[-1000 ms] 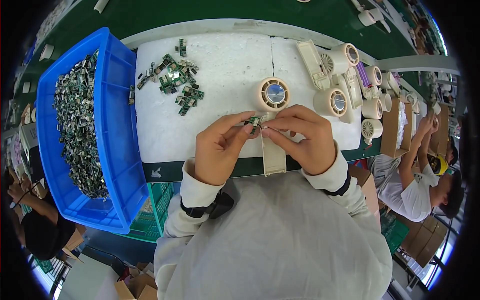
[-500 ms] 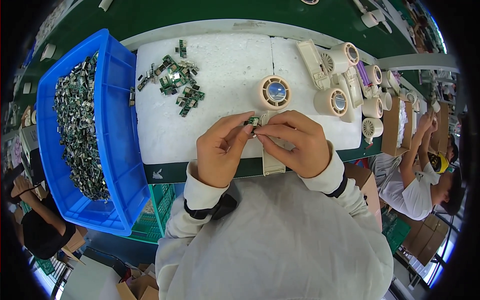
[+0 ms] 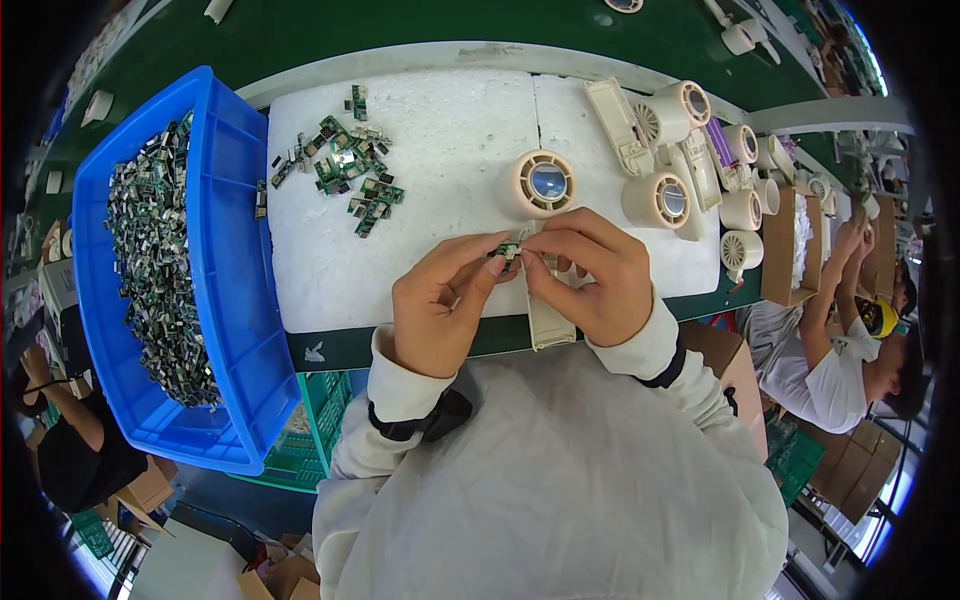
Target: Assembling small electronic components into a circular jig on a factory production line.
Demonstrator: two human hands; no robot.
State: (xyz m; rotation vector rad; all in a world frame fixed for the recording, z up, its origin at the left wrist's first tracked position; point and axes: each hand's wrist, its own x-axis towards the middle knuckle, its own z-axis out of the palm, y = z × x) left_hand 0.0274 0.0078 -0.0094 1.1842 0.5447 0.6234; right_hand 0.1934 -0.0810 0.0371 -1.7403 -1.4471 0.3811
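A small green circuit board [image 3: 509,252] is pinched between thumb and fingers of my left hand [image 3: 440,298]. Close against its right side, the fingertips of my right hand [image 3: 597,275] are pressed together; what they grip, if anything, is too small to make out. Under my hands lies a cream handheld fan, its round head [image 3: 543,184] with a shiny disc in the middle showing beyond my fingers. Its open handle shell [image 3: 549,322] runs toward me, partly hidden by my right hand.
Loose circuit boards [image 3: 352,165] are scattered on the white foam sheet [image 3: 440,130]. At left stands a blue bin [image 3: 235,290] heaped with boards. Several cream fan parts [image 3: 660,200] lie at right, near a cardboard box [image 3: 780,250]. A person [image 3: 825,360] works farther right, another at far left.
My right fingertips have shifted up to the board's right edge. The board has turned slightly in my left fingers, and the left hand has stayed nearly in place.
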